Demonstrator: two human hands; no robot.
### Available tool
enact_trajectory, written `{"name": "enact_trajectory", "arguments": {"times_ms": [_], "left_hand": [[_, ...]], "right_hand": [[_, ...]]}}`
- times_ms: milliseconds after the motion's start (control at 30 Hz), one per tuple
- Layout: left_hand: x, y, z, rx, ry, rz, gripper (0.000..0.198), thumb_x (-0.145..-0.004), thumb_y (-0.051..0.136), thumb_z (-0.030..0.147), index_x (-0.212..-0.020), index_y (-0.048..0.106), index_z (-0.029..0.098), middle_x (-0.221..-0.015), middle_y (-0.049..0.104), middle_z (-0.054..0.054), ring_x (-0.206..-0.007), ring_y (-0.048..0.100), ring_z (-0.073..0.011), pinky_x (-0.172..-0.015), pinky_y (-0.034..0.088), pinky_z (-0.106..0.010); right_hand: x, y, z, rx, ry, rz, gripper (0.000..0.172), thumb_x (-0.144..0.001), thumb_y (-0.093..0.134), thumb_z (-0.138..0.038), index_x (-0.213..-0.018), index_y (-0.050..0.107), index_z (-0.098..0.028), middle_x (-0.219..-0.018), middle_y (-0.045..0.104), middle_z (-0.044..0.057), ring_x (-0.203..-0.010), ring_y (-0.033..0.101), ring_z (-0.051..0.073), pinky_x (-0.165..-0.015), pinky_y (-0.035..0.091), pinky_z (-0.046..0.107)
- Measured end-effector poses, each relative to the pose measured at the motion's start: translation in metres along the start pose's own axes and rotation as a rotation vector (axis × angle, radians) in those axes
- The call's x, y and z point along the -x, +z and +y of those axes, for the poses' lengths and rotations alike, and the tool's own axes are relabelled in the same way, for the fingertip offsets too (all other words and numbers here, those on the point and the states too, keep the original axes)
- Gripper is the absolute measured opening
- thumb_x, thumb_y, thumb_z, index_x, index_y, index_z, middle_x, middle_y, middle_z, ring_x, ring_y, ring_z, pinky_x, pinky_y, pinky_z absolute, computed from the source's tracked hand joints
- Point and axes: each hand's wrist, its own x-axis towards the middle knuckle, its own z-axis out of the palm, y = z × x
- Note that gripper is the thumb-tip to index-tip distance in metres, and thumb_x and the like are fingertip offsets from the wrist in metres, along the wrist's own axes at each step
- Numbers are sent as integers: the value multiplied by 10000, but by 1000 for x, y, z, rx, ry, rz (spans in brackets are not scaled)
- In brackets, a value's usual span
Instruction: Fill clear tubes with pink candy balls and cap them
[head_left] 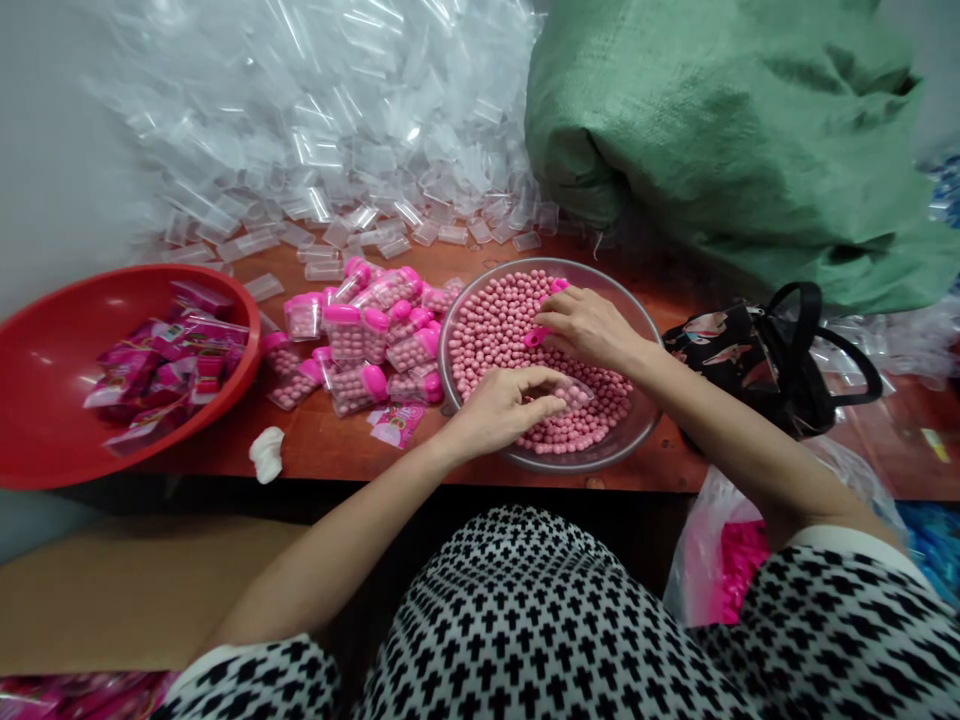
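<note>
A grey-rimmed bowl full of pink beads stands in front of me. My left hand, over its near side, grips a clear plastic container with pink beads inside, tilted above the heap. Above the bowl's right part, my right hand has its fingers curled downward around a bright pink cap. Another bit of bright pink shows by its knuckles; its full shape is hidden. Left of the bowl lie several filled containers with pink caps, stacked loosely.
A large heap of clear containers covers the back. At left sits a red basin with pink packets. A green sack and black handbag are at right. Crumpled white tissue lies near the table edge.
</note>
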Motion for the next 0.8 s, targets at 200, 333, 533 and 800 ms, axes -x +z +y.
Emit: {"name": "enact_trajectory", "arguments": {"times_ms": [200, 333, 533, 800], "left_hand": [[-2, 0, -11, 120, 7, 99, 297, -889, 649, 342, -1094, 736, 147, -1081, 782, -91, -1015, 734, -235, -908, 593, -357], [-4, -1, -19, 22, 38, 260, 329, -903, 626, 343, -1155, 734, 161, -1185, 752, -100, -1108, 698, -249, -963, 572, -388], [-7, 0, -19, -28, 26, 289, 348, -905, 608, 323, -1178, 733, 147, -1176, 757, -87, -1059, 709, -238, -966, 555, -368], [-1, 3, -15, -155, 116, 319, 307, -917, 609, 294, -1164, 749, 178, -1138, 776, -57, -1039, 725, -221, -946, 557, -331]], "right_hand": [[-5, 6, -2, -38, 5, 20, 233, -982, 531, -214, -975, 749, -133, -966, 746, 141, -946, 613, 263, -945, 431, 440], [18, 0, 4, -476, 199, 299, 279, -975, 579, -361, -1103, 737, -170, -1046, 765, 93, -923, 681, 221, -851, 504, 346], [56, -23, -19, -663, 98, 468, 274, -964, 612, -361, -1164, 718, -205, -1106, 770, 68, -1017, 720, 209, -902, 541, 320], [61, -28, -42, -429, 2, 429, 183, -996, 532, -267, -1088, 660, -173, -930, 753, 73, -818, 700, 174, -747, 547, 286]]}}
